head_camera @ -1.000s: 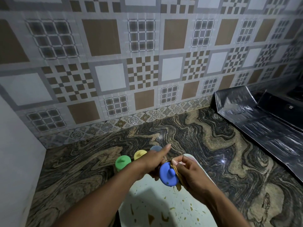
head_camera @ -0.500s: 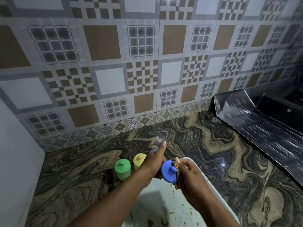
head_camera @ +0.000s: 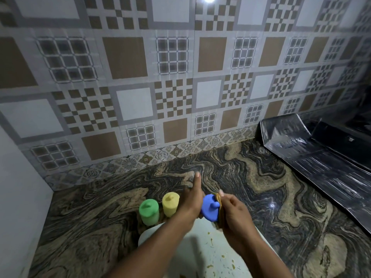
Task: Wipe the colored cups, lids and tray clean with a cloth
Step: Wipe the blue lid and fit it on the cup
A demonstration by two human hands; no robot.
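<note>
A blue lid (head_camera: pixel 209 207) with a small knob is held between my two hands above the white tray (head_camera: pixel 202 249). My left hand (head_camera: pixel 191 201) grips its left side, the index finger sticking straight up. My right hand (head_camera: pixel 232 211) presses a tan cloth (head_camera: pixel 219 205) against the lid's right edge, fingers curled round the cloth. A green cup (head_camera: pixel 149 212) and a yellow cup (head_camera: pixel 170 204), both lidded, stand upright on the counter left of my hands. The tray's surface carries brownish crumbs and smears.
The counter is dark swirled marble (head_camera: pixel 251 187), backed by a patterned tile wall (head_camera: pixel 180 87). A black foil-covered stove (head_camera: pixel 321 157) fills the right side. A pale wall panel (head_camera: pixel 18 197) closes the left.
The view has tilted up, so hands and tray sit lower in frame. The cloth has shifted slightly along the blue lid's right edge. The cups have not moved.
</note>
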